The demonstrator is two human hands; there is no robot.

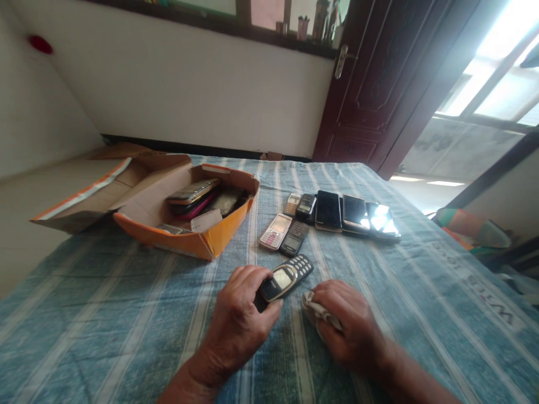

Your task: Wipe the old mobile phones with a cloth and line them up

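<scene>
My left hand (242, 314) is closed around the top end of a dark keypad phone (286, 278), whose screen and pale keys face up. Bunched in the fingers of my right hand (347, 320) is a whitish cloth (318, 311), a little to the right of that phone and apart from it. Beyond my hands lie a silver keypad phone with pinkish keys (277, 231) and a dark keypad phone (293, 238), side by side. Behind them rest a small gold keypad phone (292, 205) and a small black one (306, 206).
An orange cardboard box (225, 233) with its lid folded open stands on the left, holding several phones (193, 192). Touchscreen phones (328, 210) lie in a row at the right. A blue striped cloth (138, 325) covers the surface. Behind are a wall and a dark red door (370, 84).
</scene>
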